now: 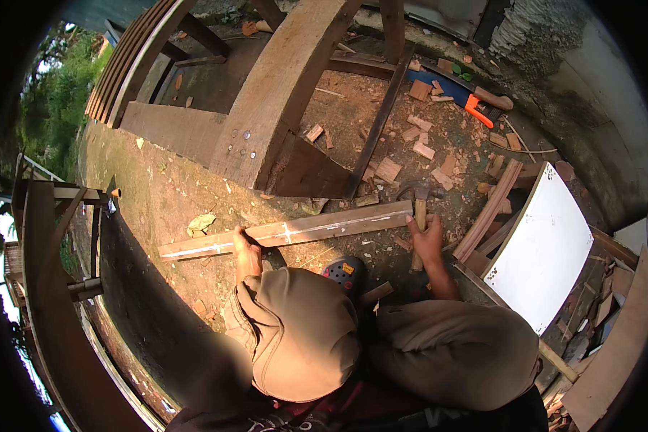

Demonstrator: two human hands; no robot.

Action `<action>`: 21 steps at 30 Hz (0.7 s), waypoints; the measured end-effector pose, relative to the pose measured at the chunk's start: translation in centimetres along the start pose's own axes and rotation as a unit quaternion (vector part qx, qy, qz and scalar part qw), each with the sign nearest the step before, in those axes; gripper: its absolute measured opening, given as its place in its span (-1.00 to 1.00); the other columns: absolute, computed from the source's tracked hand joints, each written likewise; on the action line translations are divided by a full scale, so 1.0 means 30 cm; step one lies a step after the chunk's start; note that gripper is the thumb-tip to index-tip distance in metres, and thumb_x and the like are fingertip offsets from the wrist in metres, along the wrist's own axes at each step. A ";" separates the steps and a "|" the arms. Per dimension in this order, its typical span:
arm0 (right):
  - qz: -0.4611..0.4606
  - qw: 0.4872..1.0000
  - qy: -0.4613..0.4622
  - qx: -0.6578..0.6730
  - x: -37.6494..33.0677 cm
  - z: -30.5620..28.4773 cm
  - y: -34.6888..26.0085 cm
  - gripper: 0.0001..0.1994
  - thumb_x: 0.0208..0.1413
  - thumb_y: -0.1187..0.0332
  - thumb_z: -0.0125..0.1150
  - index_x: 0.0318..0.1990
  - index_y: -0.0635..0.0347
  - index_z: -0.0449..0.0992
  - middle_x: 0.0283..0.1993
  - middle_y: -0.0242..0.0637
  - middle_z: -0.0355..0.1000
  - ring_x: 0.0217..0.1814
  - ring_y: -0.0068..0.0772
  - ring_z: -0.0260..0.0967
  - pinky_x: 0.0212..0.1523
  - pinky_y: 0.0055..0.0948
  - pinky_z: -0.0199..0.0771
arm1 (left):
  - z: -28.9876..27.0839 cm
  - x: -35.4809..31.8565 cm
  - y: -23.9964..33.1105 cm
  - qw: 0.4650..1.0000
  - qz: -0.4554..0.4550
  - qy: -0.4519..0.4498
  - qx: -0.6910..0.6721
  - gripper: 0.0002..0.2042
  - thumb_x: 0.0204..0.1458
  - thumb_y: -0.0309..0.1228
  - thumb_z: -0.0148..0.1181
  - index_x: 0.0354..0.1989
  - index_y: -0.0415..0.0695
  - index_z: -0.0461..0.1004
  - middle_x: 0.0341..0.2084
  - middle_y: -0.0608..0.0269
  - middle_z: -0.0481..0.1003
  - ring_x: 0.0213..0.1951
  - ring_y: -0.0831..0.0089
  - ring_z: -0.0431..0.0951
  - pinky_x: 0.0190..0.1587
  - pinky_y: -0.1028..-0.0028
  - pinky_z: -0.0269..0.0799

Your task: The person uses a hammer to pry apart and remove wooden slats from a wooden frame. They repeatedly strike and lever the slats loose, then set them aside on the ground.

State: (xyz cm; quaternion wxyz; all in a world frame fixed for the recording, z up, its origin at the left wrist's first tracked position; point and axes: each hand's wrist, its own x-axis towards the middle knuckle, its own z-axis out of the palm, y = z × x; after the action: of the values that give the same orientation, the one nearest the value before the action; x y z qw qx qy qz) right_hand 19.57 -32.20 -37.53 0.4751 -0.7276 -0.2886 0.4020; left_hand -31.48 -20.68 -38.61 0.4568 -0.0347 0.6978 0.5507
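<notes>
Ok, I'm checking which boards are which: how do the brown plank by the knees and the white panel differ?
The plank is long and narrow; the panel is much broader.
The plank is brown with a white streak; the panel's face is almost all white.
The left hand holds the plank; neither hand touches the panel.

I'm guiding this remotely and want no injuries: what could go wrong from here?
The right hand holds the hammer close to the wooden plank's end, so fingers might get pinched between handle and wood. A clog sits close to the plank's near side, so that foot could be hit if the left hand's grip slips. Loose wood offcuts lie beyond the hammer; stepping there may be unsteady.
</notes>
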 end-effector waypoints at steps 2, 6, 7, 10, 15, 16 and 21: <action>-0.016 0.998 0.053 -0.036 -0.005 -0.070 0.019 -0.55 0.10 0.17 0.53 -0.23 0.27 0.34 -0.45 -0.30 0.41 -0.60 -0.55 0.35 -0.62 -0.42 0.37 | 0.185 -0.208 0.022 0.999 0.037 -0.018 -0.016 -0.72 0.09 -0.28 0.22 -0.12 -0.21 0.49 -0.10 0.18 0.54 -0.04 0.23 0.50 0.19 0.23 0.39; 0.078 0.996 0.018 0.049 -0.057 -0.063 -0.065 -0.52 0.04 0.14 0.58 -0.23 0.25 0.36 -0.44 -0.32 0.43 -0.57 -0.60 0.36 -0.63 -0.45 0.36 | 0.188 -0.403 0.245 0.977 0.127 -0.118 -0.126 -0.81 0.03 -0.57 0.38 -0.19 -0.30 0.56 -0.20 0.19 0.63 -0.02 0.42 0.58 0.16 0.51 0.44; 0.087 0.995 0.010 0.052 -0.072 -0.055 -0.073 -0.51 0.04 0.13 0.58 -0.23 0.25 0.36 -0.44 -0.34 0.43 -0.58 -0.61 0.35 -0.64 -0.46 0.35 | 0.210 -0.482 0.305 0.968 0.182 -0.134 -0.110 -0.80 0.10 -0.51 0.38 -0.15 -0.30 0.57 -0.11 0.15 0.63 0.04 0.42 0.57 0.20 0.51 0.43; 0.089 0.993 -0.035 0.068 -0.101 -0.001 -0.076 -0.54 0.06 0.17 0.57 -0.22 0.24 0.35 -0.48 -0.38 0.40 -0.62 -0.65 0.31 -0.68 -0.48 0.29 | 0.201 -0.738 0.465 0.946 0.250 -0.180 -0.104 -0.59 0.17 -0.30 0.38 0.14 -0.20 0.49 0.09 0.17 0.54 0.10 0.38 0.55 0.21 0.23 0.49; 0.066 0.992 -0.048 0.098 -0.164 0.044 -0.101 -0.59 0.13 0.28 0.52 -0.22 0.23 0.30 -0.51 -0.40 0.35 -0.69 -0.66 0.23 -0.71 -0.49 0.22 | 0.294 -1.000 0.519 0.879 0.363 -0.294 -0.093 -0.46 0.24 -0.26 0.24 0.33 -0.27 0.33 0.20 0.04 0.46 0.21 0.21 0.50 0.28 0.10 0.45; 0.064 0.992 -0.050 0.100 -0.175 0.043 -0.098 -0.59 0.14 0.28 0.51 -0.22 0.23 0.30 -0.50 -0.39 0.35 -0.69 -0.66 0.22 -0.71 -0.49 0.22 | 0.308 -1.054 0.531 0.862 0.379 -0.332 -0.057 -0.43 0.26 -0.23 0.19 0.36 -0.29 0.28 0.27 0.02 0.40 0.27 0.12 0.43 0.31 0.03 0.40; 0.063 0.991 0.001 0.122 -0.201 -0.039 -0.115 -0.61 0.17 0.29 0.48 -0.20 0.23 0.29 -0.50 -0.38 0.34 -0.68 -0.65 0.24 -0.71 -0.47 0.22 | 0.466 -1.288 0.581 0.768 0.453 -0.453 0.013 -0.24 0.26 -0.10 0.02 0.49 -0.38 -0.01 0.49 -0.14 0.02 0.51 -0.15 0.01 0.42 -0.33 0.06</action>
State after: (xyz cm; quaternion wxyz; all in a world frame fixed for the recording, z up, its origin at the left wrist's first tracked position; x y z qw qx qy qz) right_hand 17.35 -36.26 -32.21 0.5342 -0.6811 -0.1906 0.4630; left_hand -10.30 -20.24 0.67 0.4179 0.5444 0.3519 0.6365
